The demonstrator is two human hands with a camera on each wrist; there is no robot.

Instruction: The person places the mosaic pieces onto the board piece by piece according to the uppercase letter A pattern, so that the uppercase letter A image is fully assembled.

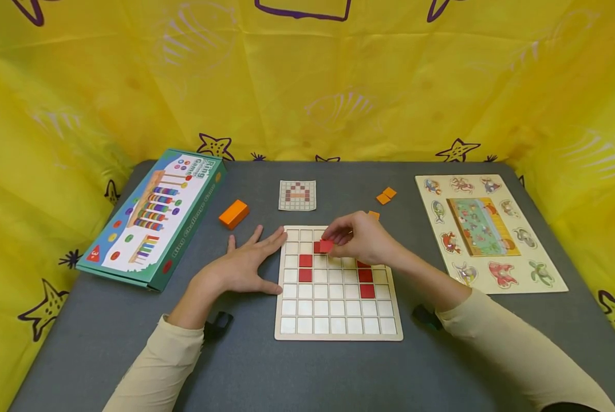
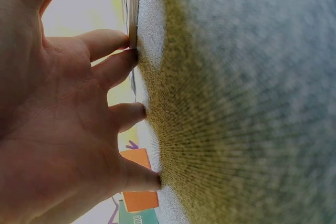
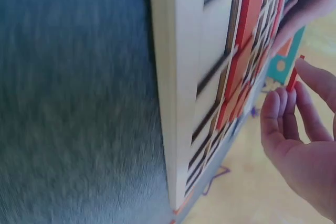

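A wooden grid board (image 1: 338,337) lies on the dark table, several red square tiles (image 1: 365,275) set in its cells on both sides. Over an upper row, my right hand (image 1: 365,239) pinches a red tile (image 1: 326,246) between thumb and fingers, close above another red tile. The right wrist view shows that held tile (image 3: 295,74) edge-on, tilted. My left hand (image 1: 241,264) is spread flat along the board's left edge, thumb and index fingertip right at the rim; in the left wrist view its fingertips (image 2: 137,113) touch the table. A small pattern card (image 1: 297,195) lies behind the board.
An orange block-like stack (image 1: 233,214) sits beyond my left hand, near a green ring game box (image 1: 178,220). Loose orange tiles (image 1: 386,195) lie behind the board, one partly hidden by my right hand. A sea-animal puzzle board (image 1: 536,240) is at the right. Yellow cloth (image 1: 307,74) surrounds the table.
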